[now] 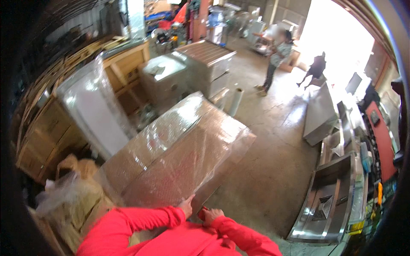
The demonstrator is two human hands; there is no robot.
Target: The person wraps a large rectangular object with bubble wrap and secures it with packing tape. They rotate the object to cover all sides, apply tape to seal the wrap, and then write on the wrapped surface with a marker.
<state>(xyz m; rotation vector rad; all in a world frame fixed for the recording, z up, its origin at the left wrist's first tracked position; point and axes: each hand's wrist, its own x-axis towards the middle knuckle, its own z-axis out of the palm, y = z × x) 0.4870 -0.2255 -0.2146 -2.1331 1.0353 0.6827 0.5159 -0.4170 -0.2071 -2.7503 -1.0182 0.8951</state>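
Observation:
A large box-shaped piece wrapped in clear bubble wrap (171, 166) lies in front of me, with a brownish surface showing through and shiny plastic on top. At its near right edge my left hand (186, 206) grips the wrap, one finger reaching forward along it. Just to the right, my right hand (212, 216) is closed around a small red-handled tool (201, 213). A thin dark line runs forward from the tool beside the wrap; whether it is a blade I cannot make out. Both arms wear red sleeves.
A tall wrapped panel (96, 113) leans at the left near a wooden crate (128, 64). Wrapped cabinets (209, 64) and a white roll (236, 102) stand beyond. Metal hoods (326, 205) line the right. A person (277, 55) stands ahead; a dark figure (316, 67) is by the bright doorway.

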